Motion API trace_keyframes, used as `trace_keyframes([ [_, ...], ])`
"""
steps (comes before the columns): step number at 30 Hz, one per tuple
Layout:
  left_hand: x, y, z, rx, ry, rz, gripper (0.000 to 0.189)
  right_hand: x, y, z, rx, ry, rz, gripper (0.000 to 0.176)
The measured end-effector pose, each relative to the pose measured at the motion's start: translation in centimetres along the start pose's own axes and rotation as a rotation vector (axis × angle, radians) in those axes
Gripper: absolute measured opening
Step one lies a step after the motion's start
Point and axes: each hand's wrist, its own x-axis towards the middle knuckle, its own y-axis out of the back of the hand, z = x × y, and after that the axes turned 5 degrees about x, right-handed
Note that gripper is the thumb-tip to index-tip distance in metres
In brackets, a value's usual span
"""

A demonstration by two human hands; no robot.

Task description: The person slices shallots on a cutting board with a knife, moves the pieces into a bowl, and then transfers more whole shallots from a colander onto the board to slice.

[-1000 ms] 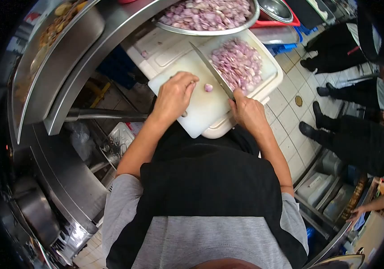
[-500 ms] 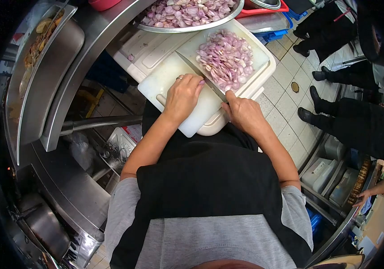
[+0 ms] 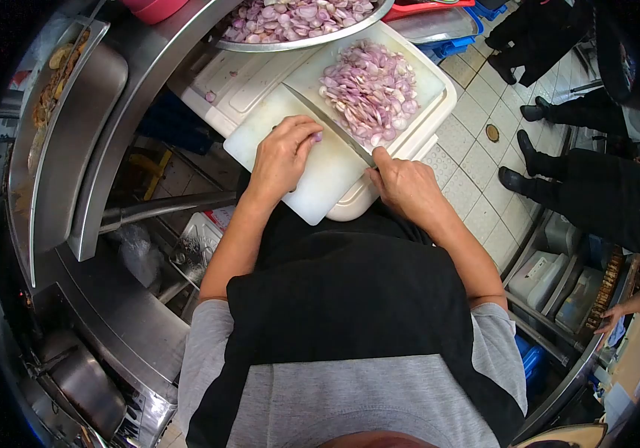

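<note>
My right hand (image 3: 408,185) is closed around the handle of a kitchen knife (image 3: 329,124), whose long blade slants across a white cutting board (image 3: 331,179). Left of the blade, my left hand (image 3: 282,158) pinches a small purple piece of shallot (image 3: 317,137) at its fingertips, a little apart from the steel. On the blade's far side, a heap of thinly sliced shallots (image 3: 370,93) covers the upper right of the board. The knife handle is mostly hidden by my fingers.
A white lidded bin (image 3: 219,81) supports the board. Beyond it stands a large metal bowl (image 3: 312,41) of shallots. To the left runs a steel counter (image 3: 122,123) with a food-filled steel tray (image 3: 85,149). Other people's legs (image 3: 540,179) stand on the tiled floor at right.
My left hand has drawn left, away from the blade, still pinching the shallot piece. The knife and right hand keep nearly the same place on the board. The whole view has shifted slightly.
</note>
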Motion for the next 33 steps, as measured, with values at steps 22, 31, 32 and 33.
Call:
trace_keyframes([
  [22,-0.6,-2.8,0.9,0.029,-0.078,0.067,0.011,2.7,0.3,-0.5,0.037,-0.062,-0.206,0.028],
  [31,-0.6,-2.8,0.8,0.027,-0.074,0.075,0.010,2.1,0.0,-0.9,-0.042,-0.072,-0.221,0.026],
  [32,-0.6,-2.8,0.8,0.031,-0.089,0.074,0.009,2.3,-0.9,-0.3,-0.008,-0.034,-0.164,0.026],
  [33,-0.5,-2.8,0.9,0.032,-0.087,0.078,0.009,2.7,-0.8,-0.4,0.025,0.008,-0.107,0.026],
])
